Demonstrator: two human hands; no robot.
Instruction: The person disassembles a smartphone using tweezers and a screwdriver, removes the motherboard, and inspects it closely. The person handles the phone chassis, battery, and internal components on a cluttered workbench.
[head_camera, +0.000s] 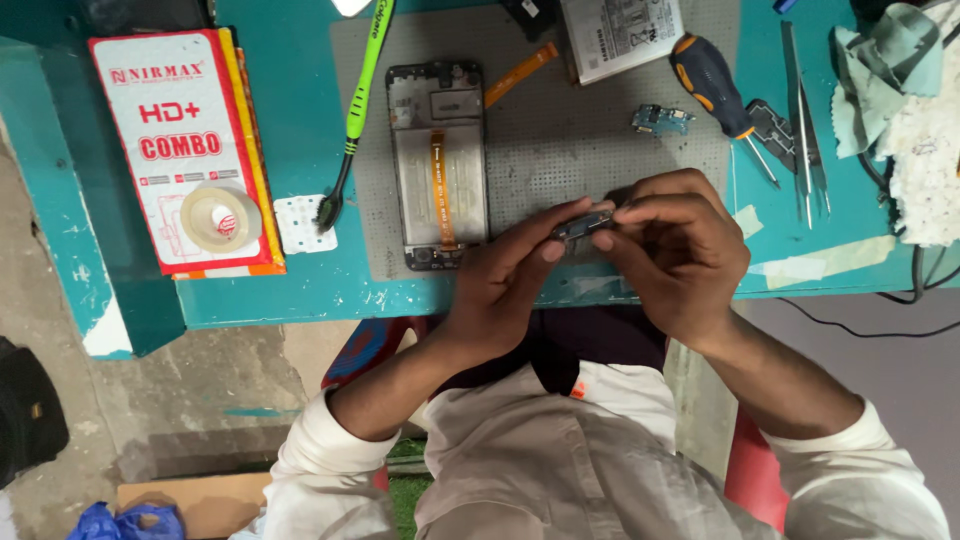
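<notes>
Nearest the camera, cream sleeves pushed up both forearms, above a red seat.

Just over the desk's (300, 300) near edge, left hand (505, 285) and right hand (675, 250) met around a small dark phone part (585, 225) — pinched between left thumb and fingertips at one end, gripped by the right hand's curled fingers (640, 215) at the other. Fingers narrow on both hands, closed on the part, which was held a little above the grey perforated work mat (560, 150), near the mat's near edge.

To the left of the hands, an opened phone frame (437, 165) lay flat on the mat, an orange ribbon cable down its middle. Beside the mat's left edge, a green toothbrush (358, 110) lay slanted, bristles resting on a small white square pad (298, 222). Farther left, near the desk's left edge, a red-and-white flat box (170, 130) with a roll of tape (220, 218) on its near end.

Beyond the hands, a small blue-green circuit board (660, 120) on the mat, then a black-and-orange screwdriver (715, 90) slanted across the mat's right edge. Right of that, tweezers (805, 130) — lying lengthwise on bare desk. At the far right corner, a pale green cloth (885, 70) crumpled over a white rag. At the mat's far edge, a loose orange flex strip (520, 72) and a white battery (620, 35).
</notes>
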